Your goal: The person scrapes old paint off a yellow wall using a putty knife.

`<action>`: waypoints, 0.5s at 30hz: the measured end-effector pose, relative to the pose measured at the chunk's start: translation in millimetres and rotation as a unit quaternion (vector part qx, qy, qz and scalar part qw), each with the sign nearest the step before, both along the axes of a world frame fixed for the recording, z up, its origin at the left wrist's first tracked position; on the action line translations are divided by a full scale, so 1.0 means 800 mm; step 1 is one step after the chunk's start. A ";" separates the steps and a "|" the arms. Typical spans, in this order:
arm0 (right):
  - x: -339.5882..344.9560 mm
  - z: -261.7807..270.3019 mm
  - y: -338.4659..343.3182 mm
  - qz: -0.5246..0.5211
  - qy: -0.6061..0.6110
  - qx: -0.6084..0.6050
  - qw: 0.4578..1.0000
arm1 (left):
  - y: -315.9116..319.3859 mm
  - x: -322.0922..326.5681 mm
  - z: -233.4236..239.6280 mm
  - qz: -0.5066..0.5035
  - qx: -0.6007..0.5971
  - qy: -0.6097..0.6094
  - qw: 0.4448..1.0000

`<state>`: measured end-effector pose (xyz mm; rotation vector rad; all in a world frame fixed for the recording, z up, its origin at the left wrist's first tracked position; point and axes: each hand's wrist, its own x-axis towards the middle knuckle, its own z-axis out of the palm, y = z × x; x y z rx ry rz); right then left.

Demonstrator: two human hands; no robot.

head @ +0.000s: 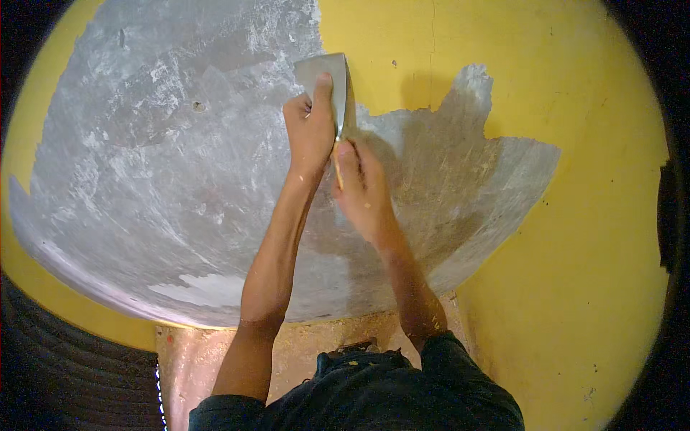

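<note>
A broad metal scraper (338, 81) lies against the wall, its blade edge up where yellow paint meets bare grey plaster. My right hand (364, 188) is closed around its orange-brown handle (338, 166). On the blade's face rests the thumb of my left hand (311, 132), while its other fingers curl at the blade's left side, partly hidden. Yellow paint (388, 32) begins just right of the blade. Grey plaster (161, 178), streaked with white, spreads left of and below both hands. Small pale flakes stick to my wrists and forearms.
More yellow wall (571, 242) stands at the right, and a thin crack (433, 37) runs down the upper paint. A dark ribbed surface (70, 366) fills the lower left. Below the wall lies a speckled brownish floor (199, 355).
</note>
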<state>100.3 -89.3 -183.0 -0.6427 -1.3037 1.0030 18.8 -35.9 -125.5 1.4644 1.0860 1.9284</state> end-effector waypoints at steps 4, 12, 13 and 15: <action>-0.013 -0.036 0.000 0.001 0.024 0.015 1.000 | 0.009 -0.004 -0.029 0.029 0.010 0.015 0.999; -0.011 -0.027 0.000 0.001 0.061 -0.028 0.998 | -0.005 0.019 -0.028 0.055 0.017 -0.027 0.998; -0.014 -0.037 0.003 -0.051 0.061 0.013 0.997 | 0.002 0.022 -0.030 0.053 0.020 -0.027 0.998; -0.008 -0.032 0.007 -0.105 0.060 0.049 0.991 | 0.010 0.026 -0.029 0.057 0.028 -0.050 0.997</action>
